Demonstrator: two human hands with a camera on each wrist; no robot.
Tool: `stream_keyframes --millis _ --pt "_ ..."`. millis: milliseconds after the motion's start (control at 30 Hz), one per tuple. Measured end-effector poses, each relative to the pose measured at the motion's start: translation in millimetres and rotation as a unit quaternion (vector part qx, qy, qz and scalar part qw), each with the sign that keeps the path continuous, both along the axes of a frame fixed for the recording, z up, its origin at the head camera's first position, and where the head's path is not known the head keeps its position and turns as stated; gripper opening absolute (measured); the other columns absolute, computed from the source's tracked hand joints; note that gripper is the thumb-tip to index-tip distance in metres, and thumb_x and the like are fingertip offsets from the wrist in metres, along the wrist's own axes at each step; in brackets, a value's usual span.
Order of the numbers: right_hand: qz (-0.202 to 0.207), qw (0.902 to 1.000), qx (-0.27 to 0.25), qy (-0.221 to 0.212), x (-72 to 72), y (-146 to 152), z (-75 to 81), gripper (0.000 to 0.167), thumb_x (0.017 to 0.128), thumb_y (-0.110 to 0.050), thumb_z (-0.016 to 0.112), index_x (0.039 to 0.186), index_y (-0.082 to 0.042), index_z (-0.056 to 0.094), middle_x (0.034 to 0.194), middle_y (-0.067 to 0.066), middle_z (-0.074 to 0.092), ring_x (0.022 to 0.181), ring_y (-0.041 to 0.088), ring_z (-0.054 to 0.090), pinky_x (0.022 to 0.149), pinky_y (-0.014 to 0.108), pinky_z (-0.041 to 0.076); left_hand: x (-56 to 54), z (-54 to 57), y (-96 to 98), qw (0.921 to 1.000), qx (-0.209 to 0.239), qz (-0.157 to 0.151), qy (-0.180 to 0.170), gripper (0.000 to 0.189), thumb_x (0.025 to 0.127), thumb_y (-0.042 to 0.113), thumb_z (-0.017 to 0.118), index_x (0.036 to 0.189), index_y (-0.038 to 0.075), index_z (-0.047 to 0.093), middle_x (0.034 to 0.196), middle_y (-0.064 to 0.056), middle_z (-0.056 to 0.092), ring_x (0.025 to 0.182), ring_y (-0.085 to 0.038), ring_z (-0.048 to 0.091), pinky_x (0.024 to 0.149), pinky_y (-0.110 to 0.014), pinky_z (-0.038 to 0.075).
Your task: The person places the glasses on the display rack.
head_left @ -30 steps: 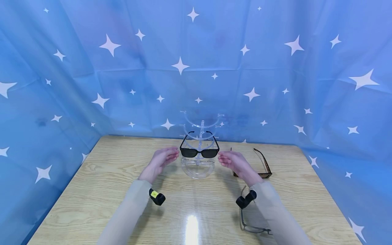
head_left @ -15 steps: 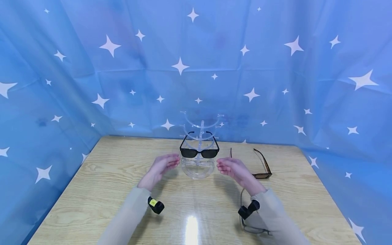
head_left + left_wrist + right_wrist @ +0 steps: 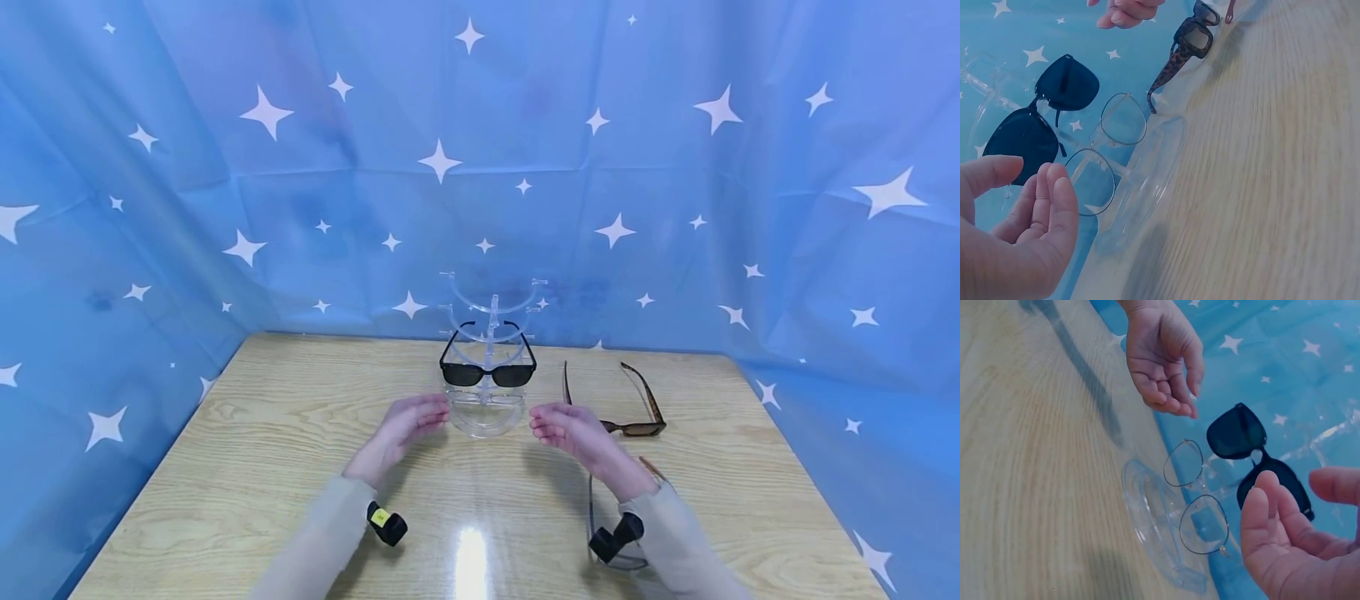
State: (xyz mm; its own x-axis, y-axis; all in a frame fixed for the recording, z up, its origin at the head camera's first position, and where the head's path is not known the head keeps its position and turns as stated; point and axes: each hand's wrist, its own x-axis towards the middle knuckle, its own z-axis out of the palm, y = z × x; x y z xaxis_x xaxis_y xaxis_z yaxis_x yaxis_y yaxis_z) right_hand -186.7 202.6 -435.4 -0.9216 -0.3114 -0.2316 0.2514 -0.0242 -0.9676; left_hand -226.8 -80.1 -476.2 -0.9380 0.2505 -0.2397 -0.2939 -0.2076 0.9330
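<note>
A clear tiered eyewear stand [image 3: 483,432] stands upright at the middle of the table, with black sunglasses [image 3: 512,377] on one of its tiers. Below them, thin wire-rimmed glasses [image 3: 1124,120] sit on the lowest tier, clearest in the two wrist views. My left hand [image 3: 405,427] hovers just left of the stand's lower part, fingers loosely bent and holding nothing. Opposite it, my right hand [image 3: 581,435] hovers at the stand's right side, its fingers also relaxed around nothing. Both wrist views show a gap between thumb and fingertips.
Tortoiseshell sunglasses [image 3: 643,429] lie on the table right of the stand, behind my right hand. Another pair of thin-framed glasses [image 3: 591,508] lies nearer, partly covered by my right wrist. A blue star-patterned curtain [image 3: 480,125] borders the wood-grain table [image 3: 247,467].
Both hands have come down and slightly nearer, from beside the black sunglasses to beside the lower wire-rimmed glasses. The glasses and stand have stayed in place.
</note>
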Motion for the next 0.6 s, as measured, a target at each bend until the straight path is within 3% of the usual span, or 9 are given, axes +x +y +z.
stream_keyframes --millis 300,600 --pt "0.012 0.9998 -0.012 0.007 12.8 5 -4.6 0.031 0.094 -0.012 0.055 0.114 0.011 0.05 0.093 0.004 0.061 0.082 0.012 0.059 0.079 0.023 0.052 5.4 -3.0 13.0 0.9998 0.019 -0.008 0.001 0.04 0.087 -0.004 0.056 0.122 -0.019 0.045 0.093 -0.009 0.067 0.081 -0.012 0.064 0.084 -0.029 0.053" --pt "0.006 0.9999 -0.013 0.0 24.9 9 -3.7 0.029 0.092 -0.014 0.057 0.11 0.008 0.053 0.093 0.005 0.061 0.081 0.013 0.06 0.079 0.025 0.053 18.1 -8.4 28.5 0.9993 0.013 -0.031 0.018 0.039 0.087 -0.002 0.058 0.12 -0.019 0.048 0.095 -0.012 0.067 0.082 -0.013 0.065 0.089 -0.037 0.052"
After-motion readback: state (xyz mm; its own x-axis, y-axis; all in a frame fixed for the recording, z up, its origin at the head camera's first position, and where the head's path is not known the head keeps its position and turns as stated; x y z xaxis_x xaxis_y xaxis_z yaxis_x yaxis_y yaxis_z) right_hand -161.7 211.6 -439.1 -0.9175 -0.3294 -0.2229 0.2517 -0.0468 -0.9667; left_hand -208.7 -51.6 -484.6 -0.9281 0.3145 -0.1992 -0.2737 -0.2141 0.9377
